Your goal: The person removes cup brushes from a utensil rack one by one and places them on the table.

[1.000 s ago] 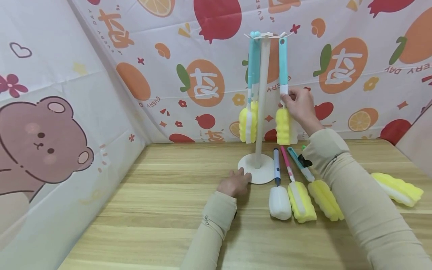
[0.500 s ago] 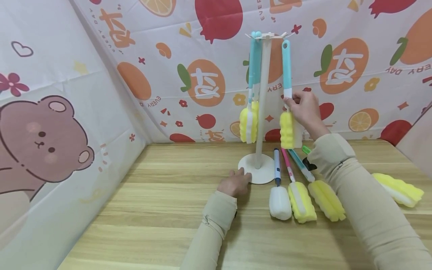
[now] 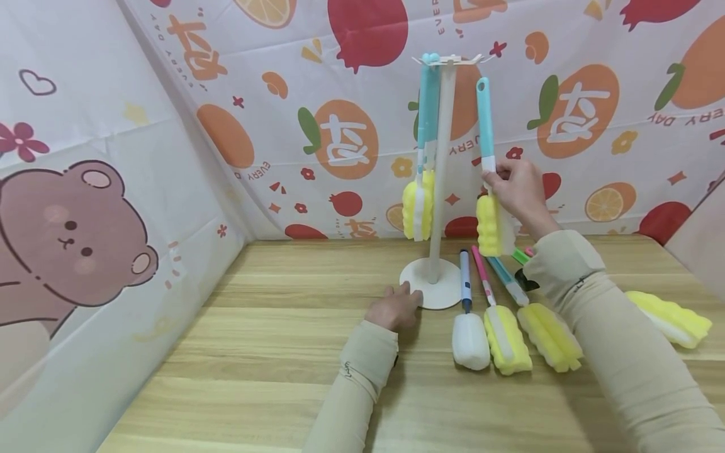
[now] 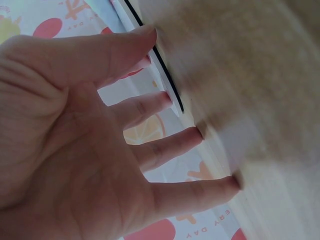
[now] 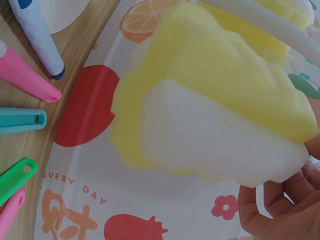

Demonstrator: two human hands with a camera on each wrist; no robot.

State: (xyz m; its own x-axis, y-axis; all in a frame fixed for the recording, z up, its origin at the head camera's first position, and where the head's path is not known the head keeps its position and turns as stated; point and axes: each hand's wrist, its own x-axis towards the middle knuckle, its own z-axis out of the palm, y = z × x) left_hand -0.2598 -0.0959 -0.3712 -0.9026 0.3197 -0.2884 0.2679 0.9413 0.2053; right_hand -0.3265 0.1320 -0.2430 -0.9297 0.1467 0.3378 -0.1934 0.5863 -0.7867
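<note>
My right hand [image 3: 518, 189] pinches a sponge bottle brush [image 3: 485, 123] where its white neck meets the teal handle. The brush hangs in the air, slightly tilted, with its yellow and white sponge head [image 5: 210, 100] downward. Its handle's top, with a hole, is apart from and below the hooks of the white stand [image 3: 446, 157]. On the stand's left side hang teal-handled brushes [image 3: 423, 113] with yellow sponge heads. My left hand [image 3: 393, 307] touches the round base [image 3: 444, 286] at its left front edge. Straight, spread fingers [image 4: 170, 195] show in the left wrist view, some of them on the tabletop.
On the wooden table lie a blue brush with a white sponge [image 3: 471, 343], a pink-handled brush [image 3: 506, 340] and a teal-handled brush [image 3: 549, 336]. Farther right lies another yellow sponge head [image 3: 668, 318]. Green [image 5: 17, 180] and pink handles [image 5: 10, 212] also lie there. Printed cloth walls stand behind and left.
My right hand has moved down and to the right with the brush, whose handle has come away from the stand's hook. The left hand has stayed at the base.
</note>
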